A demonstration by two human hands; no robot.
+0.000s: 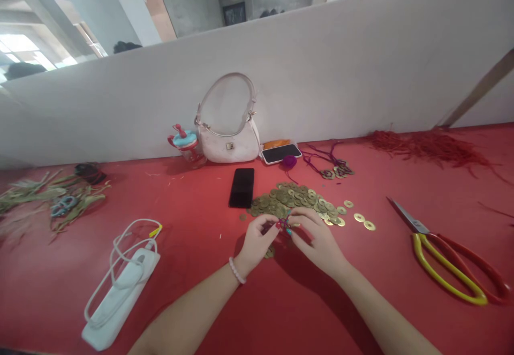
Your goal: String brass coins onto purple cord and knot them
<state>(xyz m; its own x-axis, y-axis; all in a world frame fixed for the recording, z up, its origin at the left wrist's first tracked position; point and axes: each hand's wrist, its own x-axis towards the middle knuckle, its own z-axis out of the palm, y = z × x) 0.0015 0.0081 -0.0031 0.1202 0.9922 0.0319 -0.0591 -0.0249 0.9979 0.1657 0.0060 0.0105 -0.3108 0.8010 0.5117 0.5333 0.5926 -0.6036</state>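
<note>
— Where are the hands?

— Both meet low over the red table (193, 258). The left hand (257, 241) and the right hand (319, 240) face each other, with a knotted bit of purple cord (284, 225) between them.

— Gripping it or just touching?

— Gripping. The fingers of each hand are closed on the cord, one hand at each side. The piece is small, so I'd judge the pinch from both sides is what keeps it steady and taut.

— And the coins?

— A pile of brass coins (297, 197) lies just beyond the hands, likely kept near so one can be picked up without a long reach. A few strays lie to the right of it.

— What else is around?

— A black phone (241, 187) lies flat just left of the pile. Scissors (450, 261) lie well apart on the right. A white power strip (120, 285) with its cable sits at the near left. A pale handbag (228, 143) and a small cup (184, 142) stand against the back wall, clear of the hands. More cord strung with coins (335, 171) lies behind the pile.
</note>
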